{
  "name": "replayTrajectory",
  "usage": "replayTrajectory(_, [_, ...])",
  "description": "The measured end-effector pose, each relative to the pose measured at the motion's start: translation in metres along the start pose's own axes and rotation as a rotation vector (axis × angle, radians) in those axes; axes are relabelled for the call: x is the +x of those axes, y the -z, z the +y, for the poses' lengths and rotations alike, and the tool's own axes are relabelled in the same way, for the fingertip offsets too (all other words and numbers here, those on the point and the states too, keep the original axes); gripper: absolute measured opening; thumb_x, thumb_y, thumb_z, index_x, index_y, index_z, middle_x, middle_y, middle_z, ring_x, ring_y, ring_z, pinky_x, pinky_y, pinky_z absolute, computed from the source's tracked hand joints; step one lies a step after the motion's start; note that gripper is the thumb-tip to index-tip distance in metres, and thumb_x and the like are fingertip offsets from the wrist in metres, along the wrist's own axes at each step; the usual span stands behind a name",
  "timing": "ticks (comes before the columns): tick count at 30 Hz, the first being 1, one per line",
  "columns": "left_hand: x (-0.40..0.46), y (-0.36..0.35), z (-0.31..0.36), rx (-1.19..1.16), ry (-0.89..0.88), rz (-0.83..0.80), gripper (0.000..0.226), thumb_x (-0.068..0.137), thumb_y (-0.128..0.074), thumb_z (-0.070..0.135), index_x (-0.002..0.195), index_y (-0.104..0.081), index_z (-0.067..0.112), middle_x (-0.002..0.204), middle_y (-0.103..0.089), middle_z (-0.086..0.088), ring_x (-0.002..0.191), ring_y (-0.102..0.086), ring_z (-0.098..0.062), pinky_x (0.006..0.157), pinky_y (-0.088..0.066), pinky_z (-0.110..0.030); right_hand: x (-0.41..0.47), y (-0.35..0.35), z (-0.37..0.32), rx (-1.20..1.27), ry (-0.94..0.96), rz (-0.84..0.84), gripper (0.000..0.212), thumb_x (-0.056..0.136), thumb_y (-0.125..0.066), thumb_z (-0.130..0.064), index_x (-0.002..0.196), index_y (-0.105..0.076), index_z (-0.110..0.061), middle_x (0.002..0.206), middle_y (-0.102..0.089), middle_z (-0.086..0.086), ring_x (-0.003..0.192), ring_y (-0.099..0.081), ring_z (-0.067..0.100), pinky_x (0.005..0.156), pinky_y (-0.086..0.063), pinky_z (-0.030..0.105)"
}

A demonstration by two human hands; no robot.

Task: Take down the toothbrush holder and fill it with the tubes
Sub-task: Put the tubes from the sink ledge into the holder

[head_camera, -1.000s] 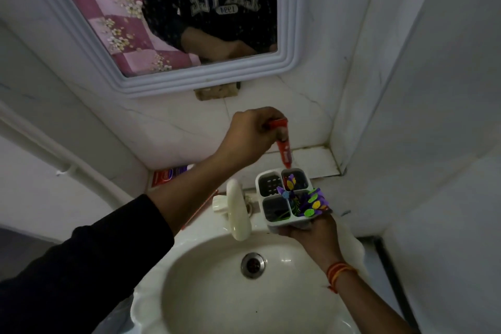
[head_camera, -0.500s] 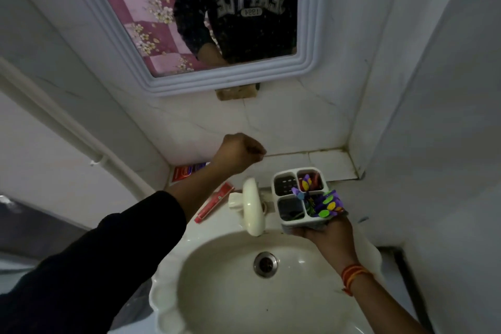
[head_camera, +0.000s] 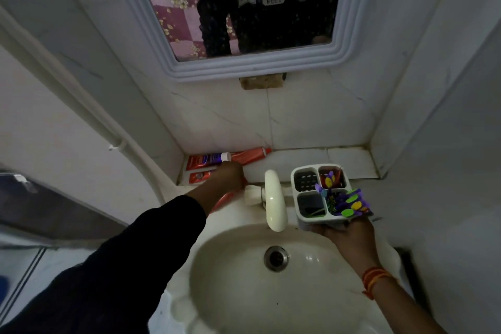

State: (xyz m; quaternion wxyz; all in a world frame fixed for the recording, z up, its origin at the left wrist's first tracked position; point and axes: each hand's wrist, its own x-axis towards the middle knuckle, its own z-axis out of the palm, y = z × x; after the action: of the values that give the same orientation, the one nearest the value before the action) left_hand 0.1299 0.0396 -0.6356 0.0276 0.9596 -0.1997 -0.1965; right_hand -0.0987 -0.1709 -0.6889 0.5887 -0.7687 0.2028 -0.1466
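Note:
My right hand (head_camera: 349,232) holds a white four-part toothbrush holder (head_camera: 305,171) from below, over the right rim of the sink. Purple flower decoration (head_camera: 349,202) covers its front right side. A small red tube (head_camera: 323,177) stands in the back right compartment. My left hand (head_camera: 227,175) is down at the back left of the sink, fingers curled over the far end of a red tube (head_camera: 221,202) lying on the rim. On the ledge behind it lie a long red tube (head_camera: 250,156), a purple and white tube (head_camera: 214,158) and a red pack (head_camera: 199,176).
A cream tap (head_camera: 274,198) juts over the basin (head_camera: 238,293) between my hands. The drain (head_camera: 276,257) sits mid-basin. A framed mirror (head_camera: 257,66) hangs above, reflecting a person's dark sweatshirt. Tiled walls close in at the right corner; a white pipe (head_camera: 89,114) runs down the left wall.
The small red tube left my left hand and now stands in the holder. That hand then swung left and down onto the tube on the sink rim. My right hand kept the holder steady.

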Motion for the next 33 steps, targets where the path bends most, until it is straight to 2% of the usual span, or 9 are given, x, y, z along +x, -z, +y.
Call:
replayTrajectory(6, [-0.034, 0.037, 0.013, -0.447, -0.022, 0.420, 0.011, 0.095, -0.062, 0.014, 0.104, -0.063, 0.008, 0.094, -0.071, -0.009, 0.079, -0.068, -0.018, 0.060, -0.047, -0.018, -0.002, 0.000, -0.008, 0.030, -0.048, -0.007, 0.070, 0.039, -0.097, -0.038, 0.103, -0.069, -0.033, 0.092, -0.067, -0.044, 0.095, -0.058, -0.025, 0.077, -0.043, -0.005])
replayTrajectory(9, [-0.076, 0.068, 0.039, -0.675, -0.212, 0.672, 0.019, 0.094, -0.066, 0.009, 0.112, -0.068, 0.009, 0.096, -0.075, -0.003, 0.080, -0.068, -0.002, 0.071, -0.052, -0.006, -0.003, 0.001, -0.012, 0.027, -0.077, -0.005, 0.069, 0.037, -0.097, -0.046, 0.098, -0.071, -0.029, 0.086, -0.068, -0.041, 0.089, -0.060, -0.024, 0.073, -0.043, -0.005])
replayTrajectory(12, [-0.117, 0.096, 0.070, -0.749, -0.351, 0.808, 0.023, 0.094, -0.068, 0.011, 0.116, -0.070, 0.011, 0.101, -0.074, 0.004, 0.086, -0.072, -0.002, 0.080, -0.056, -0.010, -0.003, 0.002, -0.015, 0.032, -0.085, -0.007, 0.059, 0.047, -0.096, -0.019, 0.098, -0.068, -0.027, 0.085, -0.070, -0.028, 0.085, -0.058, -0.028, 0.071, -0.043, -0.006])
replayTrajectory(16, [-0.143, 0.098, 0.105, -0.702, -0.398, 0.550, 0.022, 0.091, -0.071, 0.018, 0.113, -0.074, 0.022, 0.097, -0.076, 0.012, 0.088, -0.072, 0.002, 0.083, -0.058, -0.015, -0.003, 0.004, -0.011, 0.060, -0.077, -0.013, 0.063, 0.053, -0.092, 0.003, 0.108, -0.065, -0.014, 0.098, -0.068, -0.014, 0.087, -0.061, -0.024, 0.071, -0.046, -0.003])
replayTrajectory(19, [-0.145, 0.081, 0.124, -0.431, -0.385, 0.403, 0.020, 0.089, -0.073, 0.024, 0.108, -0.077, 0.029, 0.099, -0.080, 0.009, 0.085, -0.073, -0.001, 0.086, -0.060, -0.027, -0.004, 0.006, -0.010, 0.072, -0.075, -0.014, 0.066, 0.053, -0.091, 0.006, 0.112, -0.065, -0.008, 0.100, -0.069, -0.001, 0.088, -0.064, -0.017, 0.070, -0.046, -0.002])
replayTrajectory(23, [-0.145, 0.068, 0.134, -0.080, -0.368, 0.300, 0.024, 0.090, -0.069, 0.029, 0.111, -0.077, 0.035, 0.105, -0.079, 0.009, 0.088, -0.072, -0.010, 0.076, -0.054, -0.023, -0.002, 0.005, -0.013, 0.154, -0.024, -0.031, 0.063, 0.060, -0.080, 0.022, 0.118, -0.058, 0.012, 0.108, -0.063, 0.010, 0.076, -0.061, -0.024, 0.058, -0.045, -0.003])
replayTrajectory(26, [-0.146, 0.072, 0.127, -0.223, -0.340, 0.288, 0.021, 0.088, -0.073, 0.030, 0.108, -0.078, 0.032, 0.106, -0.078, 0.010, 0.089, -0.071, -0.005, 0.084, -0.058, -0.029, -0.002, 0.007, -0.007, 0.076, -0.009, -0.027, 0.065, 0.062, -0.081, 0.019, 0.122, -0.057, 0.011, 0.112, -0.064, 0.011, 0.085, -0.067, -0.010, 0.060, -0.046, -0.003])
replayTrajectory(30, [-0.137, 0.081, 0.100, -0.502, -0.246, 0.408, 0.020, 0.086, -0.077, 0.027, 0.105, -0.079, 0.024, 0.103, -0.078, 0.009, 0.085, -0.066, 0.009, 0.082, -0.051, -0.008, -0.005, 0.009, -0.008, 0.035, -0.048, 0.002, 0.073, 0.057, -0.093, -0.003, 0.123, -0.062, -0.003, 0.115, -0.070, 0.007, 0.101, -0.066, 0.011, 0.074, -0.048, 0.000])
replayTrajectory(33, [-0.117, 0.077, 0.067, -0.702, -0.125, 0.470, 0.023, 0.087, -0.076, 0.026, 0.107, -0.079, 0.018, 0.098, -0.078, 0.008, 0.077, -0.065, 0.014, 0.078, -0.051, -0.004, -0.007, 0.009, -0.009, -0.022, -0.063, 0.009, 0.080, 0.049, -0.097, -0.022, 0.121, -0.065, -0.013, 0.114, -0.072, -0.001, 0.108, -0.065, 0.011, 0.090, -0.050, 0.020])
